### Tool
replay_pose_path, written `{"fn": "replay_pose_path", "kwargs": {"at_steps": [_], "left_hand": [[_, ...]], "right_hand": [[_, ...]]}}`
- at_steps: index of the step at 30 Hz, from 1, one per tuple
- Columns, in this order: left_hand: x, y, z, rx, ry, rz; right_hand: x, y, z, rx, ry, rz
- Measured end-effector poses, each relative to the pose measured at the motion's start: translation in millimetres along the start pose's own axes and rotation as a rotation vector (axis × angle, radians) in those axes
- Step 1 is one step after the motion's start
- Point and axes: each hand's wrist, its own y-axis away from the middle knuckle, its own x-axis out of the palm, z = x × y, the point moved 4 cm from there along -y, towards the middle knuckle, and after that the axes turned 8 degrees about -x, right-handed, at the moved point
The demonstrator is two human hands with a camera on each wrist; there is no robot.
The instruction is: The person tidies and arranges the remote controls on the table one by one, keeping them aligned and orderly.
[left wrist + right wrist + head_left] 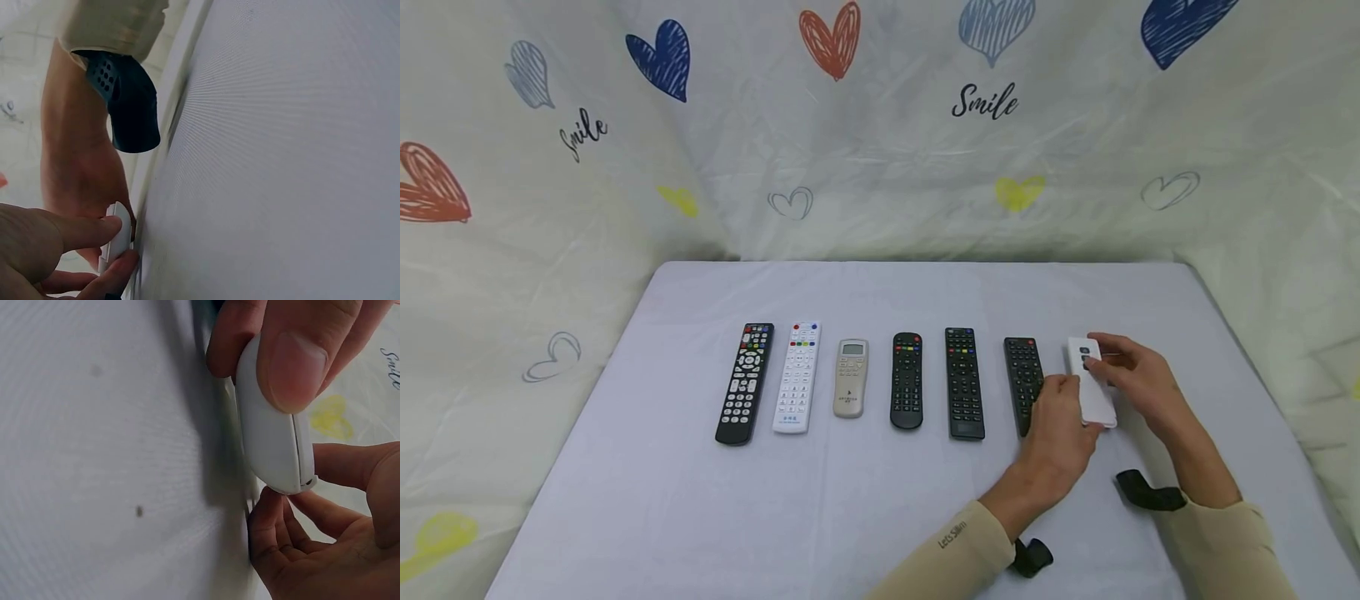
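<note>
Pale lilac cloth-covered worktop [865, 500], heart-print backdrop [880, 125]; both hands [1138, 375] pinch a smooth white plastic remote [1093, 400] near its right edge.

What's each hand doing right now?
Left hand: pinches the near end of the white remote.
Right hand: grips the same remote's far end.

1. A table [880, 292] covered in a plain pale lavender-white cloth fills the lower middle of the head view
2. Behind the table hangs a cream backdrop sheet [880, 167], creased and wrinkled, wrapping round the table's left and right sides as well
3. The sheet is printed with scribbled hearts in dark blue [662, 58], red-orange [831, 37], grey-blue and yellow, some only outlined
4. The word "Smile" [985, 102] is printed in black script above the table, and again further left
5. Light is soft and even, with faint shadows on the cloth
</note>
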Motion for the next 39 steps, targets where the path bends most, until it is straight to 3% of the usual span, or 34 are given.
{"fn": "replay_pose_path", "kwargs": {"at_steps": [10,24,39], "left_hand": [[2.1,-1.5,-2.1,-0.025,-0.064,0.027],[1.4,-6.0,-3.7,-0.035,-0.144,0.005],[3.1,-7.5,-7.0,-0.064,-0.207,0.032]], "right_hand": [[1.0,-1.8,-5.4,0.012,0.086,0.021],[-0.8,-5.4,-7.9,0.002,0.085,0.027],[0.1,-3.3,-10.3,-0.007,0.091,0.010]]}}
